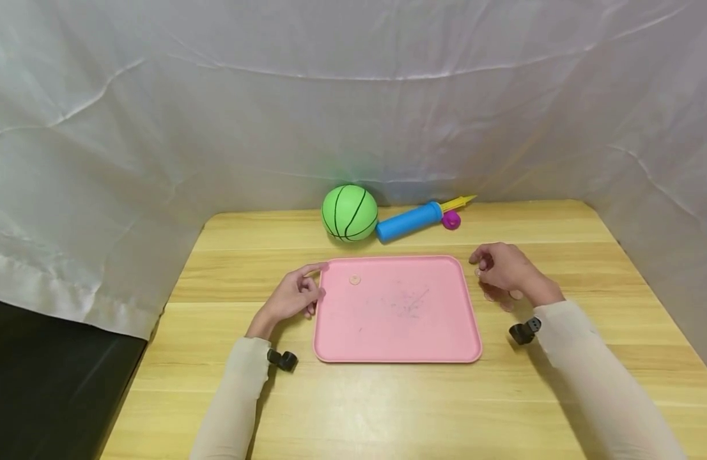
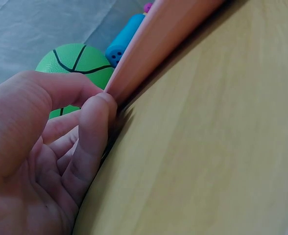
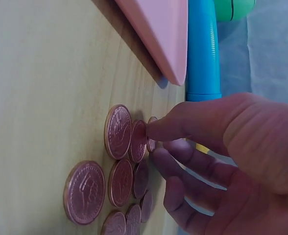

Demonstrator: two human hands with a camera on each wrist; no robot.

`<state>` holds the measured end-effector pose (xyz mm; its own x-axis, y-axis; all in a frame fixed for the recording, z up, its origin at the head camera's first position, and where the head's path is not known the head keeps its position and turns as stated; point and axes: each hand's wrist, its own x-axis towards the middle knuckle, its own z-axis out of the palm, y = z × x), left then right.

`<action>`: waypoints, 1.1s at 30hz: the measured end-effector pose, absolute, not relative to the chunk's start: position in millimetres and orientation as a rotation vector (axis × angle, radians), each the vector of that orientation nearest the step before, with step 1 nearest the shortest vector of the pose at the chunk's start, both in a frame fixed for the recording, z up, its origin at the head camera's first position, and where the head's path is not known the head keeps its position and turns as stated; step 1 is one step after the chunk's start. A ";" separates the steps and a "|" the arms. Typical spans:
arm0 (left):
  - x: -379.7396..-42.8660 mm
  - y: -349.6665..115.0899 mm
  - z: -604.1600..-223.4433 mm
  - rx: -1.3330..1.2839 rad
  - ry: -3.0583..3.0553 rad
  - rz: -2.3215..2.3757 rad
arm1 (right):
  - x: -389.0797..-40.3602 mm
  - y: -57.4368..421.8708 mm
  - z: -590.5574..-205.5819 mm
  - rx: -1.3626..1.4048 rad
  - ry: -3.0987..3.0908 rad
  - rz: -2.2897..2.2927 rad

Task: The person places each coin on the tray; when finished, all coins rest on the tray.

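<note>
A pink tray [image 1: 396, 345] lies on the wooden table with one small coin [image 1: 355, 280] near its far left corner. At the tray's left edge my left hand [image 1: 290, 294] pinches the rim between thumb and a fingertip, its other fingers curled below. To the right of the tray, several copper coins [image 3: 84, 192] lie close together, with a raised hand design on their faces. Over them is my right hand [image 1: 505, 267], thumb and fingertips at the edges of the farthest coin [image 3: 151, 142], which they partly hide.
Behind the tray stand a green ball [image 1: 349, 214] with black lines and a blue hand pump [image 1: 410, 222] with a yellow tip. A small purple piece [image 1: 451, 220] lies beside the pump. Grey-white cloth [image 1: 353, 115] hangs along the table's back and sides.
</note>
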<state>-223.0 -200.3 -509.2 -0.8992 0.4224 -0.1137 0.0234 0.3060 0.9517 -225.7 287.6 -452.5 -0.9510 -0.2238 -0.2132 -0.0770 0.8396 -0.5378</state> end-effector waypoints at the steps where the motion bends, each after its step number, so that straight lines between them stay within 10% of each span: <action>1: -222.9 -200.6 -509.2 0.402 2.237 1.622 | -225.7 286.8 -452.2 -0.225 2.754 -0.791; 33: -223.0 -198.4 -509.3 0.392 2.262 1.608 | -224.9 292.2 -455.1 -0.226 2.791 -0.962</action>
<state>-223.0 -198.4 -509.3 -0.9051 0.4102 -0.1122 0.0288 0.3225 0.9461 -224.9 292.2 -455.1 -0.9722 -0.2010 -0.1202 -0.0843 0.7791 -0.6211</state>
